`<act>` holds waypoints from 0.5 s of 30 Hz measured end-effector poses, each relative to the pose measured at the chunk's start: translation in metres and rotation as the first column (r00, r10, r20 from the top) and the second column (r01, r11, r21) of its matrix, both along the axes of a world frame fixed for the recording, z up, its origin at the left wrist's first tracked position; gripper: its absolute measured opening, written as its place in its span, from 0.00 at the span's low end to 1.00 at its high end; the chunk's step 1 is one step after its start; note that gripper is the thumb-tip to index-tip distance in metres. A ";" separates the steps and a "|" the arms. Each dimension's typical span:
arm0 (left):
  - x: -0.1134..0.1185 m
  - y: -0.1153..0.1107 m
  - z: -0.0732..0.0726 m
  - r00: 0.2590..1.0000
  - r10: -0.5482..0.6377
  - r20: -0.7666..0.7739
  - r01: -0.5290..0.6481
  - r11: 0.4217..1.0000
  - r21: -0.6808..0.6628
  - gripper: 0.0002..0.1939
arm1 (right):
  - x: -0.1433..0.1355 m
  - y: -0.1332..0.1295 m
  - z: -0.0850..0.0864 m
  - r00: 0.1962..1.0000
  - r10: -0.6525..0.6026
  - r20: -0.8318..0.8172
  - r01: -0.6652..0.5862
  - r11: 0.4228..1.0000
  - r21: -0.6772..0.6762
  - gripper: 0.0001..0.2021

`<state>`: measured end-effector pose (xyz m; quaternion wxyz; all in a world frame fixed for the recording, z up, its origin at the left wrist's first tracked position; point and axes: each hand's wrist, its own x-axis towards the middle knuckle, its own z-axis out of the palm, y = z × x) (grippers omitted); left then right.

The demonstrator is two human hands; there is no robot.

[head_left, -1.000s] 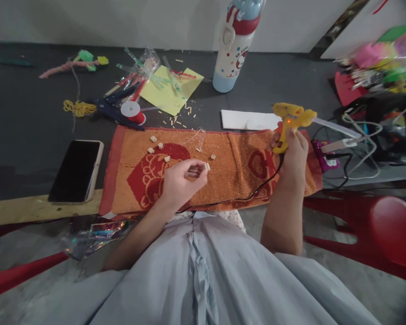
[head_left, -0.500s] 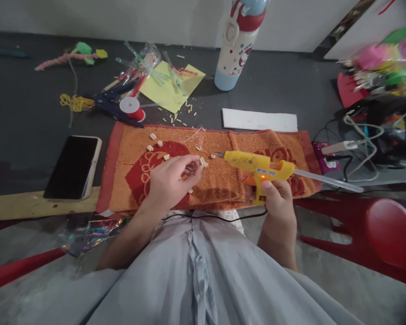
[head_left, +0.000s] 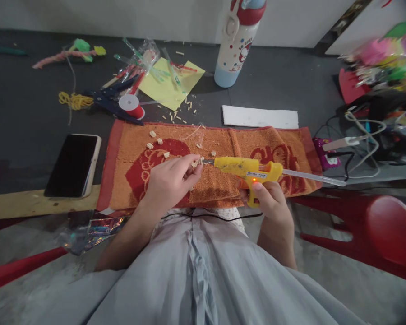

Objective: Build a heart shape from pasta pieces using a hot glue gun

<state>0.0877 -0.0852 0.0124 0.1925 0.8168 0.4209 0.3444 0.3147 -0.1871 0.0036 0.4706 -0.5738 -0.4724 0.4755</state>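
Glue gun (head_left: pixel 237 165) over orange towel (head_left: pixel 219 139); white strip (head_left: pixel 260 117), spool (head_left: pixel 131 104) beyond

Along the front of the bench (head_left: pixel 16 99) lies the towel (head_left: pixel 120 158), with the phone (head_left: pixel 72 164) to its left, reaching over the plank (head_left: pixel 13 203). Loose clusters (head_left: pixel 159 141) sit mostly on the towel's left half. Above its middle, the left hand (head_left: pixel 171 178) holds a small piece (head_left: pixel 196 161) at the nozzle of the glue gun (head_left: pixel 237 166), which points left from the right hand (head_left: pixel 274 198). Behind the towel's left end, the spool (head_left: pixel 131 106) stands beside the pliers (head_left: pixel 103 103); the paper (head_left: pixel 155 92) lies behind and right of them. The bottle (head_left: pixel 237 54) stands right of the paper, with the flat strip (head_left: pixel 260 117) before it, just behind the towel. A charger (head_left: pixel 340 143) lies beyond the towel's right end.
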 end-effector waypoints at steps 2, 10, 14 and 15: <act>0.000 0.000 0.000 1.000 -0.001 0.003 0.001 1.000 0.019 0.09 | 0.000 -0.001 0.000 1.000 0.005 0.022 -0.006 1.000 0.007 0.20; 0.000 -0.001 0.001 1.000 0.008 -0.012 -0.008 1.000 -0.001 0.09 | -0.006 -0.002 0.009 0.986 -0.052 0.155 0.042 0.997 0.066 0.21; 0.000 -0.001 0.001 1.000 0.003 0.006 -0.003 1.000 0.009 0.09 | -0.008 -0.001 0.014 0.986 -0.045 0.159 0.035 0.997 0.063 0.22; 0.000 -0.001 0.002 1.000 0.005 0.006 -0.005 1.000 0.013 0.09 | -0.009 -0.002 0.015 0.987 -0.045 0.153 0.037 0.998 0.055 0.22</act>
